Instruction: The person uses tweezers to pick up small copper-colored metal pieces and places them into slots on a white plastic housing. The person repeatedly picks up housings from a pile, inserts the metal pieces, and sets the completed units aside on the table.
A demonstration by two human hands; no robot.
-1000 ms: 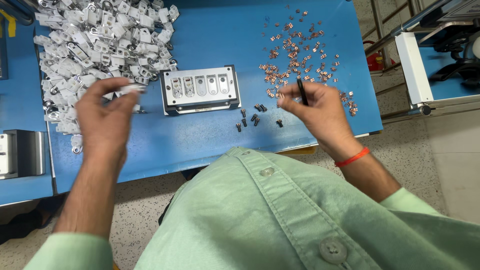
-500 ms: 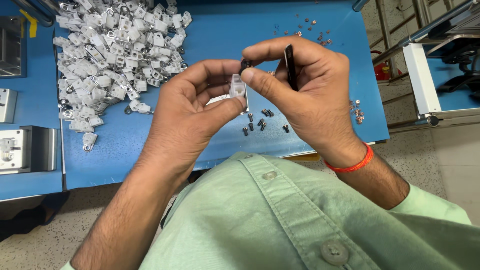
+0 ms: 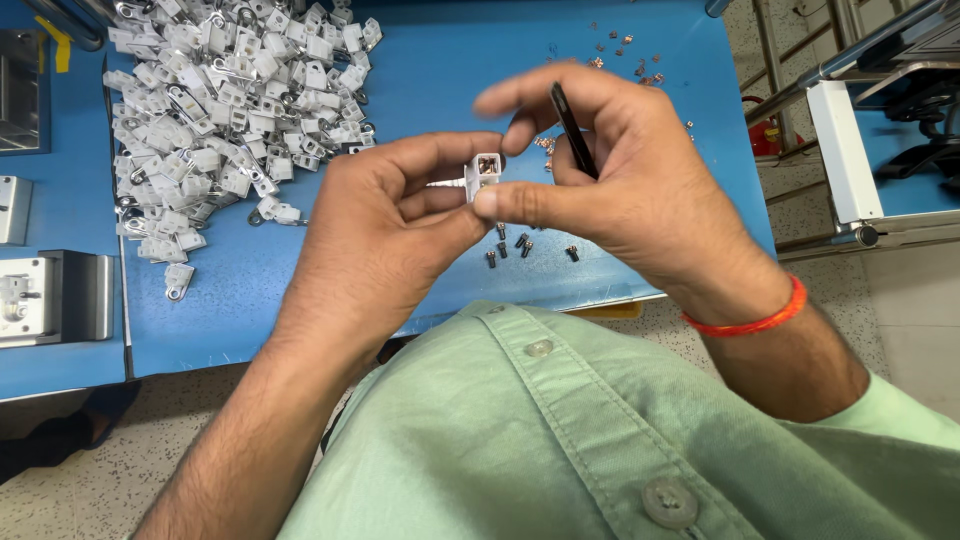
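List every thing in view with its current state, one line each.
Small white plastic connector block: pinched between both hands, above the table.
Slim black tool: held in right hand.
Left hand: grip closed on block.
Pile of white parts: loose on blue table.
Small dark screws: scattered.

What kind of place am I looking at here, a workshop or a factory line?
Most likely a small-parts assembly bench in a factory. A blue table carries a big heap of identical white plastic parts, loose dark screws and metal fixture blocks. The left hand and right hand hold one white part.
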